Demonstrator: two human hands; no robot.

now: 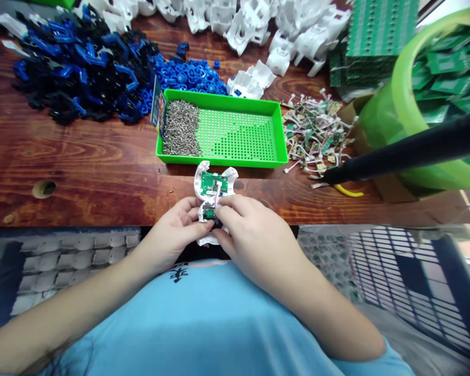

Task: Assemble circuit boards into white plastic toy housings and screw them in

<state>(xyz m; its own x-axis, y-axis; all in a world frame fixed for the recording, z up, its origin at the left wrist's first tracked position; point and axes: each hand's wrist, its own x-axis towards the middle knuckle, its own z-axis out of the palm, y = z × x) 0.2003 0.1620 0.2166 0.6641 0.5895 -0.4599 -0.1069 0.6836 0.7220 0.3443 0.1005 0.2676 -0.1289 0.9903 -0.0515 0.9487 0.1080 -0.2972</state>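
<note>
At the table's front edge, a white plastic housing point(230, 177) lies across both hands. Inside its upper part sits a green circuit board point(208, 184), with a thin white and red cable running down to a smaller green board point(209, 213). My left hand point(180, 224) grips the housing from the left, its thumb near the small board. From the right, my right hand point(245, 222) has its fingers closed on the housing beside the cable and small board. Those fingers hide part of the lower housing, so whether they pinch a smaller part cannot be made out.
Just beyond is a green basket point(241, 163) with small metal screws point(180, 128). Wired boards point(317, 130) lie to its right, by a dark pole point(407, 143) and a green tub point(401, 99). Blue and black parts point(90, 68) and white housings point(250, 23) are piled behind.
</note>
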